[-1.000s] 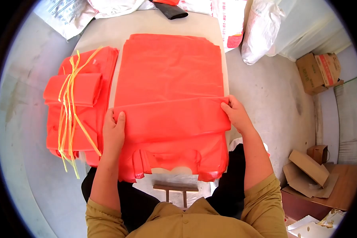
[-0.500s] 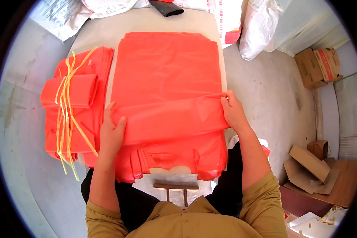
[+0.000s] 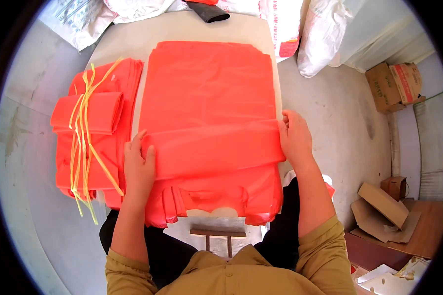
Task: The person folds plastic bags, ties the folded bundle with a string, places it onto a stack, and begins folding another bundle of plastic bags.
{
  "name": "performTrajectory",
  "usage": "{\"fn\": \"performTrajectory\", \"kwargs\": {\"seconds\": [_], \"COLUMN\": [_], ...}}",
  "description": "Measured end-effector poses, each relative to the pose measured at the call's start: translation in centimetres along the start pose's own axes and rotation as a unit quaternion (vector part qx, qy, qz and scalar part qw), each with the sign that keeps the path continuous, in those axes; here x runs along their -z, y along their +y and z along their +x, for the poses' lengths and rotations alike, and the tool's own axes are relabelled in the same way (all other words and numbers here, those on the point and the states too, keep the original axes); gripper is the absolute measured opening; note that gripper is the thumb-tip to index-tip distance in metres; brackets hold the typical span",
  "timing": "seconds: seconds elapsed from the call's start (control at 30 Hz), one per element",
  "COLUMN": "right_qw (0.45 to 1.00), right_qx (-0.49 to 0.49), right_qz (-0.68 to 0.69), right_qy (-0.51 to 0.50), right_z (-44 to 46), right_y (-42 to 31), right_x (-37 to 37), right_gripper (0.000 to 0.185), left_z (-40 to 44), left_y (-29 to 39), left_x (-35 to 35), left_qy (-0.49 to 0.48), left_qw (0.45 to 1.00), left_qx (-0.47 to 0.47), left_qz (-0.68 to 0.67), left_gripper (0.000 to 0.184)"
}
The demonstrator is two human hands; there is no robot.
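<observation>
A stack of red plastic bags lies on the beige table, its near part folded into a band across the stack. My left hand rests at the band's left edge, thumb and fingers apart. At the right edge, my right hand touches the fold with its fingers slightly bent and apart. Neither hand visibly grips the plastic. Left of the stack lies another red pile, with a folded red bundle and yellow ties on top.
White sacks stand beyond the beige table, with a black item at its far edge. Cardboard boxes are at the far right. An opened carton sits on a brown surface at lower right.
Both hands have loosened from the folded band, their fingers spreading at its edges. The band now lies flatter than half a second ago. The view has shifted slightly.
</observation>
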State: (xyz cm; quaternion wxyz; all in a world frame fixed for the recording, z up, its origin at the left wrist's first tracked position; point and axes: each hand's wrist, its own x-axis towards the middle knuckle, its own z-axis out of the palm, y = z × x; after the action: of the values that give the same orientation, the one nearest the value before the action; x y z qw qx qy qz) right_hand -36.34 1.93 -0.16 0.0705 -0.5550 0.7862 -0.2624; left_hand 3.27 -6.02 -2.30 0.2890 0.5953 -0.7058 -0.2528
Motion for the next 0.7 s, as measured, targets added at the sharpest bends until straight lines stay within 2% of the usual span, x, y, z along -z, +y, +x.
{"fn": "performTrajectory", "kwargs": {"seconds": [0.07, 0.13, 0.17, 0.23, 0.27, 0.33, 0.57, 0.7], "right_qw": [0.989, 0.967, 0.952, 0.931, 0.93, 0.92, 0.957, 0.976], "right_qx": [0.14, 0.254, 0.303, 0.344, 0.338, 0.324, 0.225, 0.118], "right_qz": [-0.015, -0.005, 0.017, 0.038, 0.009, -0.048, -0.074, -0.108], "right_qy": [0.055, 0.006, -0.049, -0.112, -0.147, -0.214, -0.165, -0.146], "right_z": [-0.6, -2.7, -4.2, -5.9, -6.1, -6.5, -4.0, -2.8], "right_y": [-0.8, -2.8, -4.2, -8.8, -9.3, -9.5, -6.4, -4.1], "right_x": [-0.6, -2.7, -4.0, -4.2, -4.7, -5.3, -4.3, -3.7], "right_gripper": [0.025, 0.034, 0.041, 0.056, 0.061, 0.071, 0.07, 0.068], "left_z": [-1.0, -1.5, -1.8, -1.9, -1.9, -1.9, -1.5, -1.6], "left_y": [3.5, 3.7, 3.8, 4.3, 4.7, 5.2, 4.8, 4.5], "left_x": [0.7, 0.2, -0.2, -1.7, -2.2, -2.5, -1.1, -0.5], "left_qy": [0.039, 0.009, -0.007, -0.096, -0.14, -0.17, -0.176, -0.178], "left_qw": [0.98, 0.956, 0.937, 0.923, 0.912, 0.923, 0.93, 0.932], "left_qx": [-0.065, -0.202, -0.267, -0.306, -0.324, -0.284, -0.235, -0.219], "left_qz": [0.184, 0.213, 0.226, 0.214, 0.207, 0.196, 0.222, 0.225], "left_gripper": [0.049, 0.055, 0.058, 0.062, 0.064, 0.07, 0.095, 0.098]}}
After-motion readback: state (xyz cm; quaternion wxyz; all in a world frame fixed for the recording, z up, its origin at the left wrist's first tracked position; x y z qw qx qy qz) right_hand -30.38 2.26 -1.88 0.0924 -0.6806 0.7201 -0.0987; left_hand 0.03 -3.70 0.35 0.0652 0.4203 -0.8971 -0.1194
